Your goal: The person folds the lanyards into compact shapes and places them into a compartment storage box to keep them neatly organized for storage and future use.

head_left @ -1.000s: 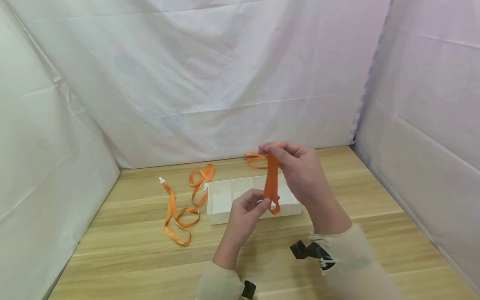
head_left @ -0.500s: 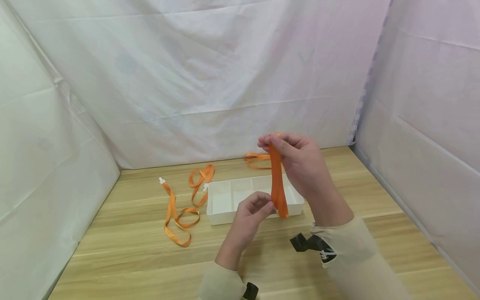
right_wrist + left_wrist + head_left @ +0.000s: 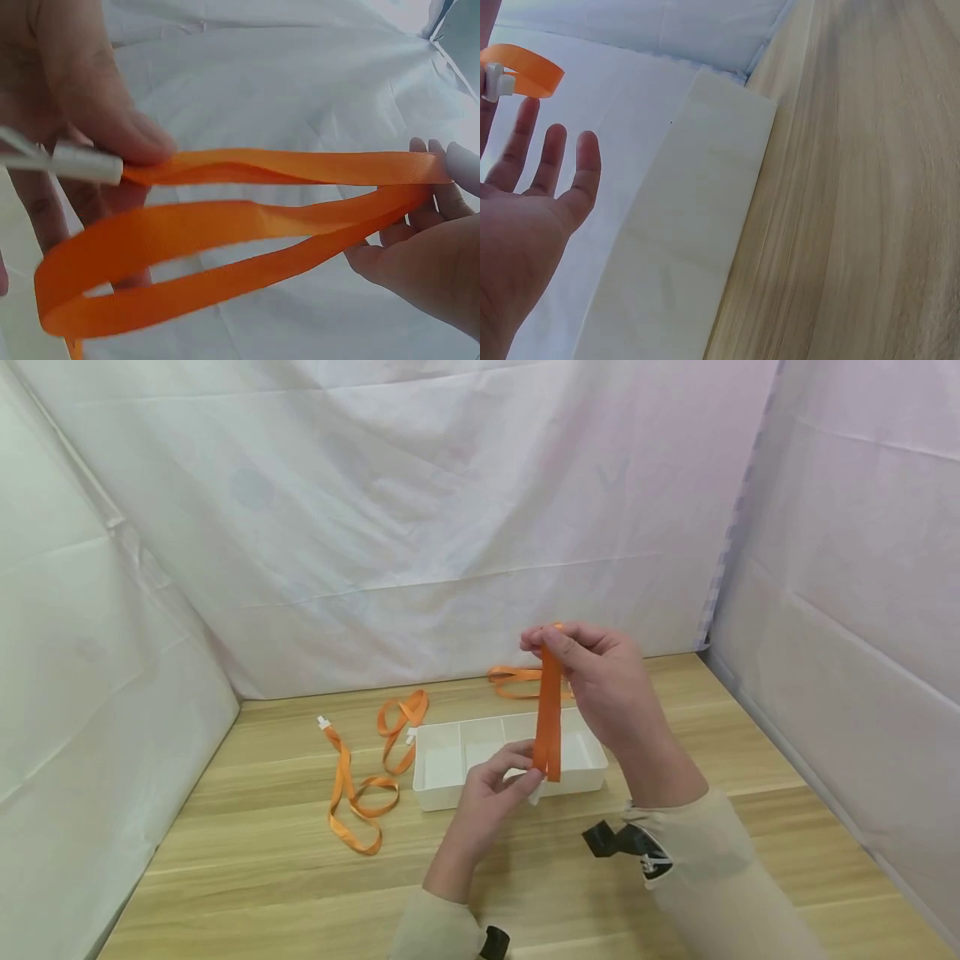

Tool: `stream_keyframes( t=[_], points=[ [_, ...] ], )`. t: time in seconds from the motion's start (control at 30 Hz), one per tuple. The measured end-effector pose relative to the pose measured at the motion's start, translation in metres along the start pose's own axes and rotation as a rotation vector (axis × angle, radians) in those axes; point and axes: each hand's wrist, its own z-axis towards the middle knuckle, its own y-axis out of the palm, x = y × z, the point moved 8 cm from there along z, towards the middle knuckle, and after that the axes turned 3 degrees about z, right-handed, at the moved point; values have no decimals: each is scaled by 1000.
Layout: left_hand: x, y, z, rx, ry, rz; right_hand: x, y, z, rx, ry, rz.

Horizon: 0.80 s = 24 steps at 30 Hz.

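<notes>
Your left hand (image 3: 491,793) pinches the lower end of the folded orange woven ribbon (image 3: 549,718), its other fingers spread loose. Your right hand (image 3: 596,681), raised higher, has a closed grip on the top. The ribbon hangs taut above the white plastic divided tray (image 3: 450,764) on the wooden table (image 3: 262,877). Careful: a slack pinch and those layers likely slide apart.

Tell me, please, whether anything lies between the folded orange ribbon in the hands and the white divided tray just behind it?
Nothing visible does. The right hand pinches the top of the orange ribbon, the left hand pinches its lower end, and the white divided tray sits directly behind, open-topped with only air between.
</notes>
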Motion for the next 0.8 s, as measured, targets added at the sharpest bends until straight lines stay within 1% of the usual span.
stream_keyframes(
  t=[0.07,0.13,0.27,0.3,0.37,0.43,0.5,0.6,0.7,0.8],
  points=[
    [0,3,1,-3,18,8,-1,1,1,-6,-10,40],
    [2,6,2,3,63,22,-2,3,1,-13,-18,69],
    [10,8,-2,30,208,26,-3,2,3,-1,-23,32],
    [12,8,-3,32,230,22,-3,1,3,3,-22,25],
    [14,8,-4,33,253,7,-4,0,5,14,-26,13],
    [14,9,-4,25,260,-3,-5,-1,6,21,-28,16],
    [12,10,-4,12,247,-13,-5,0,6,22,-28,27],
    [11,13,-3,6,245,-17,-5,0,7,22,-26,57],
    [9,15,-1,38,234,3,-6,2,5,19,-24,87],
    [7,13,0,110,198,27,-8,5,5,9,-26,108]
  ],
)
